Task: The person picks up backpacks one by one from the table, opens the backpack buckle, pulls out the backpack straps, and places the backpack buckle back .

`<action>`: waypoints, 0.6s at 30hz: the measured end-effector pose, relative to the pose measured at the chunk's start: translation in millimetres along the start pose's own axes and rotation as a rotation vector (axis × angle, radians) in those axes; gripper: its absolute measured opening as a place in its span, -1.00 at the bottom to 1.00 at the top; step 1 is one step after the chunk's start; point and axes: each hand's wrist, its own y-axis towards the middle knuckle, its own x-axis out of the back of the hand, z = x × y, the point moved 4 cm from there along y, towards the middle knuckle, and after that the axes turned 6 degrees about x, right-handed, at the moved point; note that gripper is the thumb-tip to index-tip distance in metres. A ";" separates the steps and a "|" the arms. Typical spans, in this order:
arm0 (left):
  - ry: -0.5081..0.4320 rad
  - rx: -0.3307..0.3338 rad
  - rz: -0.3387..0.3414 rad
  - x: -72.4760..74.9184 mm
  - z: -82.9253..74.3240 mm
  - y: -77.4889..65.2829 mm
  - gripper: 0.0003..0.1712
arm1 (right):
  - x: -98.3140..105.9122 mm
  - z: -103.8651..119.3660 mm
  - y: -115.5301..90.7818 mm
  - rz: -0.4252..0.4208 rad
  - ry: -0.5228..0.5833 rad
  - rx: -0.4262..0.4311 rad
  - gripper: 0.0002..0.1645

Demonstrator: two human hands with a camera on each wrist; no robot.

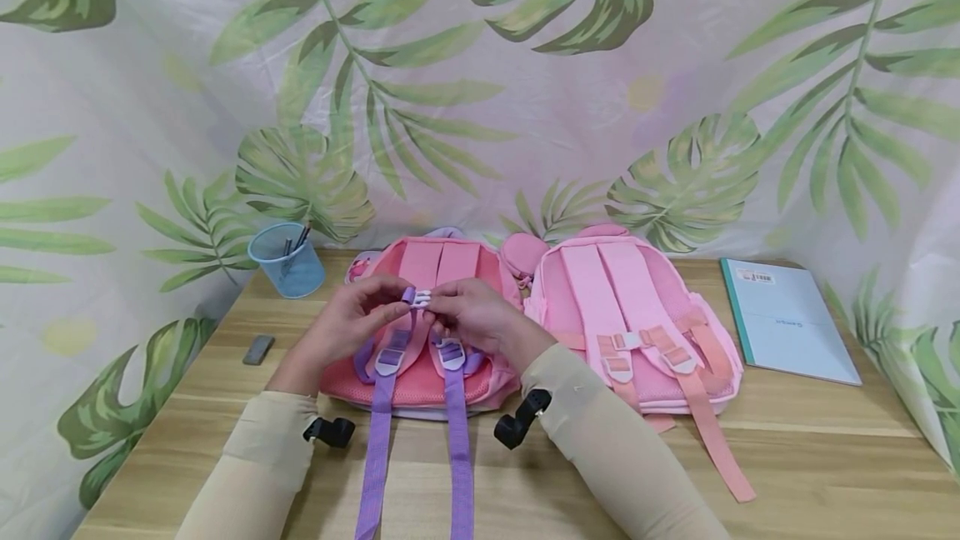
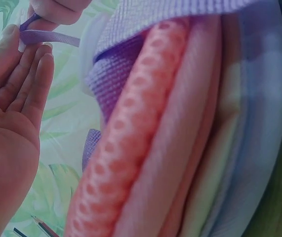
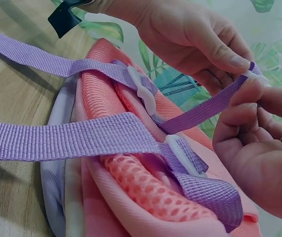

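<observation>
A small white plastic buckle (image 1: 422, 298) is held up above a coral backpack (image 1: 459, 261), which lies with its shoulder straps facing up. My left hand (image 1: 348, 319) pinches the purple chest strap (image 3: 205, 111) beside the buckle, between thumb and fingertips. From the other side, the thumb and finger of my right hand (image 1: 480, 315) pinch the buckle's right end. Fingertips partly cover the buckle, so whether its halves are fully clicked together cannot be told. Two purple webbing straps (image 1: 378, 457) run from white sliders (image 1: 452, 354) towards me.
Right of the coral backpack lies a pink one (image 1: 630, 273) with orange straps (image 1: 716, 440). A blue mesh pen cup (image 1: 288, 269) stands back left, a grey block (image 1: 258, 349) nearer. At far right is a pale blue notebook (image 1: 795, 323). Leaf-print cloth (image 1: 570, 107) hangs behind.
</observation>
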 end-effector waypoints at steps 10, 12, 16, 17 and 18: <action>0.007 -0.015 -0.022 1.8 -1.4 -0.9 -0.76 | 6.4 -4.5 -2.3 0.026 0.058 -0.034 -0.63; 0.006 -0.013 -0.021 2.1 -0.9 -1.1 -0.76 | 6.2 -5.3 -2.5 0.019 0.053 -0.034 -0.64; 0.004 -0.013 -0.019 2.5 -0.4 -1.3 -0.77 | 3.5 -4.6 -2.4 0.023 0.042 -0.023 -0.65; 0.004 -0.014 -0.019 2.6 -0.4 -1.3 -0.77 | 2.7 -4.1 -2.5 0.026 0.039 -0.020 -0.65; 0.004 -0.016 -0.018 2.6 -0.5 -1.2 -0.77 | 2.0 -3.5 -2.5 0.031 0.036 -0.016 -0.65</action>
